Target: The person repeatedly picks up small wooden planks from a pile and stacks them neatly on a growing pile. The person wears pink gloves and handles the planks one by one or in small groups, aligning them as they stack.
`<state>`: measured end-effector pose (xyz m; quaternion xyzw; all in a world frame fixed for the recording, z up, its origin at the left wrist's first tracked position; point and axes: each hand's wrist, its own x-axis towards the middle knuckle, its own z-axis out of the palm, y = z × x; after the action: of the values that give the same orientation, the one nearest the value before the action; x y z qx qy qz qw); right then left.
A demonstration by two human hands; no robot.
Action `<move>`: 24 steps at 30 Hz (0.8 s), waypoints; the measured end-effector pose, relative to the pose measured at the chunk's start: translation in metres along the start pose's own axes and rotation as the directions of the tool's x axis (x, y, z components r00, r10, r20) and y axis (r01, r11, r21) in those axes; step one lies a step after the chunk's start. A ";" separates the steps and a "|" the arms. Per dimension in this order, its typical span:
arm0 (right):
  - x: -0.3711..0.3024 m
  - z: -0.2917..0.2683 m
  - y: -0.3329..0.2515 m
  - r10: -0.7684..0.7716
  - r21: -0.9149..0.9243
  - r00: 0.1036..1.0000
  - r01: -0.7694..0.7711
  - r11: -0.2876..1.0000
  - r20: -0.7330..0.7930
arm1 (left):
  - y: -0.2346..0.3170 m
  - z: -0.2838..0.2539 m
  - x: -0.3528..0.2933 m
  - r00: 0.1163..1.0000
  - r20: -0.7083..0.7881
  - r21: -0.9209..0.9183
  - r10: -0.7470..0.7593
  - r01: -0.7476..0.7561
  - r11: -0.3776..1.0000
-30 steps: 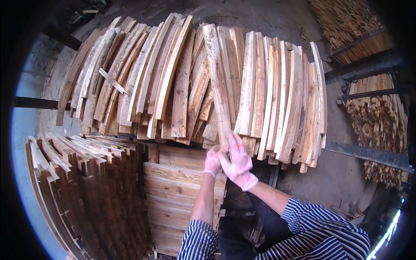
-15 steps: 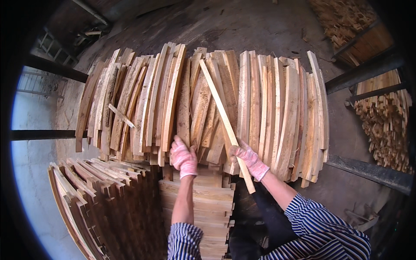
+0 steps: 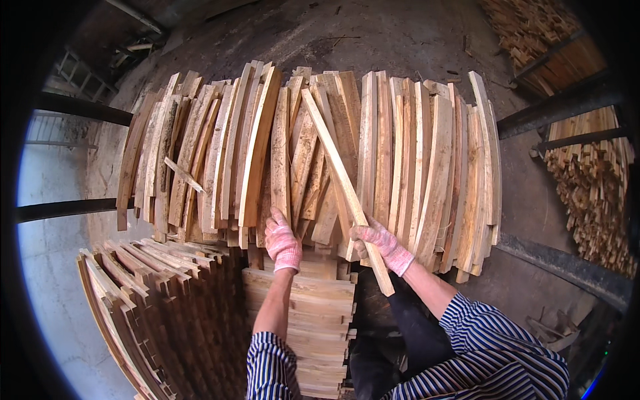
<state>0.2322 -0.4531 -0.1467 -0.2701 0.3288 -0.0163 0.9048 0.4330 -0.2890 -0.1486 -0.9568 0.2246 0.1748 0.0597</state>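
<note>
My right hand (image 3: 385, 247), in a pink and white glove, is closed around the lower part of a long, pale wooden strip (image 3: 337, 167). That strip slants across the pile, its near end sticking out below my fist. My left hand (image 3: 284, 245), gloved alike, is closed at the near end of another wooden strip (image 3: 280, 160) in the middle of the pile; part of its grip is hidden. Many rough strips (image 3: 427, 160) lie side by side in this pile, pointing away from me. A short broken piece (image 3: 183, 175) rests across those on the left.
A second stack of strips (image 3: 133, 280) stands at the lower left. Between it and my legs, a stack of crosswise strips (image 3: 307, 300) rises. Dark metal bars (image 3: 567, 273) flank the pile. More wood (image 3: 590, 187) is heaped at the right, beyond a bar.
A strip left of my left hand has shifted left, widening the gap beside the strip at that hand. My right hand keeps the slanting strip in nearly the same place.
</note>
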 end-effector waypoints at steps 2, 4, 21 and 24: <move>-0.008 -0.003 -0.010 -0.008 -0.087 1.000 0.008 0.996 0.002 | 0.004 -0.034 0.004 0.983 0.186 -0.106 -0.002 0.022 0.994; -0.014 0.008 -0.006 -0.023 -0.199 1.000 0.023 0.980 0.002 | -0.032 -0.043 -0.009 0.987 0.131 -0.289 0.096 -0.055 0.956; -0.093 0.049 0.046 0.078 -0.457 0.996 -0.093 0.884 -0.052 | -0.003 -0.043 -0.195 0.943 0.169 -0.985 0.287 0.174 0.008; -0.117 0.072 0.063 0.036 -0.972 0.992 -0.124 0.198 -0.120 | 0.028 -0.048 -0.159 0.921 0.358 -0.933 -0.151 0.350 -0.080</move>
<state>0.1745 -0.3408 -0.0634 -0.7624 0.3103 0.2323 0.5182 0.3019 -0.2577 -0.0477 -0.7174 -0.1547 0.3333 -0.5918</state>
